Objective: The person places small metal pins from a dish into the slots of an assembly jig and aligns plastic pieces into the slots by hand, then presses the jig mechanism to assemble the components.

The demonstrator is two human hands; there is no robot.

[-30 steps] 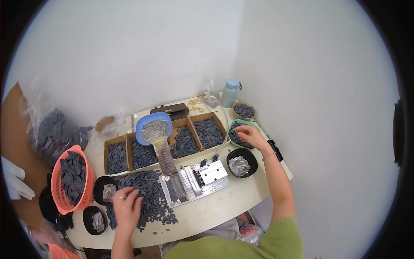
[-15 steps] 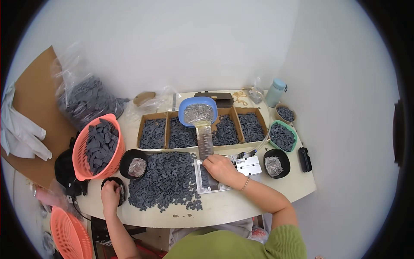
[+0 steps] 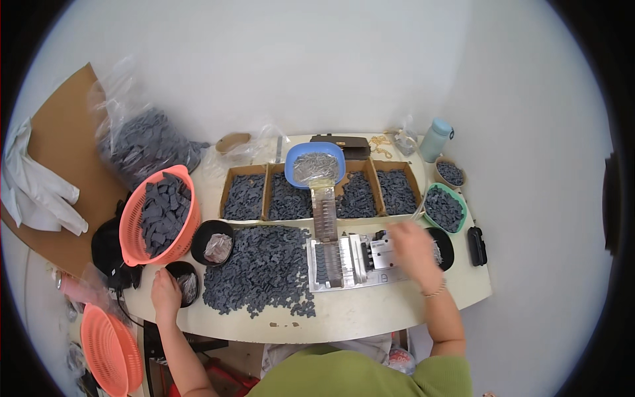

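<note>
My left hand (image 3: pixel 165 294) is at the left rim of a small black bowl (image 3: pixel 180 266) with thin silvery pins inside. Its fingers are curled together, and whatever they hold is hidden. Blurred by motion, my right hand (image 3: pixel 411 250) is over the right end of a metal fixture (image 3: pixel 357 257), beside another black bowl (image 3: pixel 449 246) of pins that it partly covers. Small grey pieces stand in a row in the fixture. A clear ribbed chute (image 3: pixel 324 215) slopes down to it from a blue tray (image 3: pixel 292 155) full of pins.
Small grey pieces (image 3: pixel 254 271) lie spread left of the fixture. Behind are cardboard compartments (image 3: pixel 266 192) of the same pieces. A coral basket (image 3: pixel 129 231) and a third black bowl (image 3: pixel 198 255) stand left; a green bowl (image 3: pixel 458 225), black case (image 3: pixel 477 246) and blue bottle (image 3: pixel 434 140) stand right.
My right hand has moved right, off the fixture's row of pieces toward the right-hand bowl. My left hand has drawn back from inside its bowl to the rim. The whole view has shifted slightly.
</note>
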